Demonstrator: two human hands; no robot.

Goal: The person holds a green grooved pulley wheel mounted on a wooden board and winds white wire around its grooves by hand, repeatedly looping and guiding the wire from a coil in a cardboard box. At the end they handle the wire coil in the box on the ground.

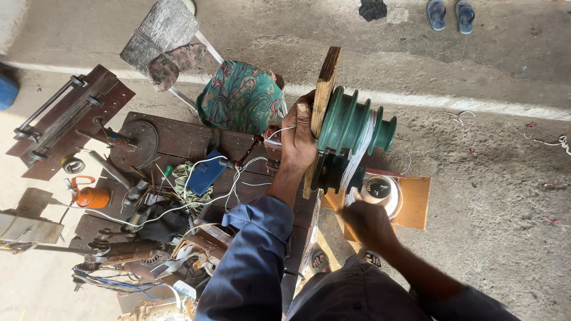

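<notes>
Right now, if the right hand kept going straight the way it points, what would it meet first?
The right hand points up toward the white wire wound on the green stepped spool. It would likely meet that wire first; depth is hard to judge.

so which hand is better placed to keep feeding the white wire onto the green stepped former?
Likely right: the right hand sits below the green former, at the white wire. The left hand grips the wooden board.
</notes>
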